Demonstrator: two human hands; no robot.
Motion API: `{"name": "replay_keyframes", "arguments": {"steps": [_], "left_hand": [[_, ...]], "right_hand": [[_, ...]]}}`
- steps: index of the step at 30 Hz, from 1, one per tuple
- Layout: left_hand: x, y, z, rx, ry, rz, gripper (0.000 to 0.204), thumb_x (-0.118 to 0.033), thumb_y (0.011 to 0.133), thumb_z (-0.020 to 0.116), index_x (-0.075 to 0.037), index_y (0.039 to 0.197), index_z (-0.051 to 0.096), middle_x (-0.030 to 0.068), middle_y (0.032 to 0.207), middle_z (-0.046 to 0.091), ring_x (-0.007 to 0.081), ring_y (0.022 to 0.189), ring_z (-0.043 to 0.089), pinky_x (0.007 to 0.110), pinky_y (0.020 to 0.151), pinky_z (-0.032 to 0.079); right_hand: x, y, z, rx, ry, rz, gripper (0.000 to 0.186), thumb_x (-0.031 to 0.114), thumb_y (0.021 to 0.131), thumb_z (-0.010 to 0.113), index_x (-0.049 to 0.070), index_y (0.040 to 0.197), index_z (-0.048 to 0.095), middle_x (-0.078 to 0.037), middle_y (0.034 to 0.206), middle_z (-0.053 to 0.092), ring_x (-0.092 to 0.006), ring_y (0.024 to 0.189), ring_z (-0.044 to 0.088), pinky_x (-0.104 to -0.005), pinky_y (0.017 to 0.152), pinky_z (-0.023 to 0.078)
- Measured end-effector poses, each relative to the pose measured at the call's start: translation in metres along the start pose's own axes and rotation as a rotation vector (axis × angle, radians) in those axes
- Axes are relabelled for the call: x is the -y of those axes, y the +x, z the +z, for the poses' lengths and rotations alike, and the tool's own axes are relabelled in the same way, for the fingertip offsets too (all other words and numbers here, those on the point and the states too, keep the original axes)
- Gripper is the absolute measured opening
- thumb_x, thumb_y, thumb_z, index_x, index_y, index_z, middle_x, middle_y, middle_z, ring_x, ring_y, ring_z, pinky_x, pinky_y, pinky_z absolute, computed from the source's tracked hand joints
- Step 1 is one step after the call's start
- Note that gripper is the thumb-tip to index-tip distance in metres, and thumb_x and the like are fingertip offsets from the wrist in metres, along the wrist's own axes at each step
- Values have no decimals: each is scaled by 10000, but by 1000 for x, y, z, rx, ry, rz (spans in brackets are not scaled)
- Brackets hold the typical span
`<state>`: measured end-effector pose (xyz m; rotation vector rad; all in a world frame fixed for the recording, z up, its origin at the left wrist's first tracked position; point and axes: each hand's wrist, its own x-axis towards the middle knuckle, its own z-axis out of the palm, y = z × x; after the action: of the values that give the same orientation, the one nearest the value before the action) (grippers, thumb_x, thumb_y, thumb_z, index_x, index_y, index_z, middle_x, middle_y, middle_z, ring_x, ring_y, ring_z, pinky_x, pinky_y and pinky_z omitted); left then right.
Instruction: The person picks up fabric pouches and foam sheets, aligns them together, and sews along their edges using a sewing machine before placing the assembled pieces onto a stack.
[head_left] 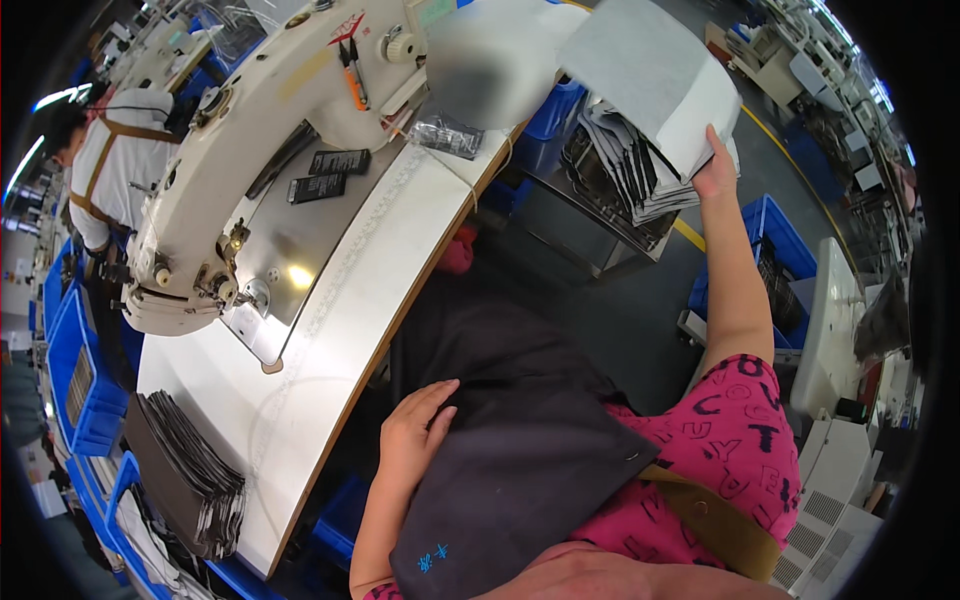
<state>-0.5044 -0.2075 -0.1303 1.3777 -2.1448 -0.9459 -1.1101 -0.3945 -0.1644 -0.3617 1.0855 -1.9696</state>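
Note:
Stretched far out to the right, my right hand (716,172) grips the edge of a large pale grey-white sheet (645,65). Some of its fingers are hidden by the sheet. Under it lies a stack of grey and black fabric pieces (620,165) on a metal stand. My left hand (412,432) rests on the dark apron (510,460) over my lap. Its fingers are stretched out, and it holds nothing. The white sewing machine (180,230) stands on the table to my left, apart from both hands.
A stack of dark pieces (185,475) sits at the table's near left. Small black packets (328,178) lie by the machine. Blue bins (85,370) line the left, and another blue crate (765,235) stands right of the stand. A person (125,150) works at far left.

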Motion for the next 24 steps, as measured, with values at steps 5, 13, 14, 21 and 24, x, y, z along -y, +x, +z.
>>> {"name": "replay_keyframes", "arguments": {"steps": [5,13,14,21,24], "left_hand": [[1,11,-4,51,-17,16,364,-117,930,761,-118,1293,738,105,1267,746,294,1190,706,377,994,569],[5,-11,-34,-68,-46,-103,370,-110,942,742,-102,1312,722,132,1287,735,318,1215,692,381,1025,545],[7,-15,-40,-106,-54,-126,371,-84,941,732,-96,1312,721,151,1286,732,336,1220,687,388,1034,537],[14,-27,-87,-408,-142,-224,310,-45,983,665,-20,1289,710,144,1263,751,289,1220,698,361,1066,512],[16,-42,-112,-545,-122,-275,295,-72,1004,660,-22,1290,711,131,1256,754,260,1215,693,347,1069,496]], "right_hand": [[-51,38,-95,-369,-16,-48,517,287,1045,677,72,1487,518,-114,1380,658,-332,1228,661,-537,1088,515],[-140,-106,-37,-449,-480,117,606,686,977,616,120,760,602,46,572,460,-87,469,404,-252,435,270],[-155,-134,-12,-304,-546,223,583,653,995,615,115,772,606,38,587,480,-87,483,424,-252,444,284],[-139,-306,231,1140,-122,602,545,474,1103,518,-29,996,698,-151,799,698,-226,682,653,-327,649,527],[-93,-360,305,1705,257,706,639,533,1102,479,-55,1107,729,-197,1133,759,-237,962,718,-345,918,529]]}}
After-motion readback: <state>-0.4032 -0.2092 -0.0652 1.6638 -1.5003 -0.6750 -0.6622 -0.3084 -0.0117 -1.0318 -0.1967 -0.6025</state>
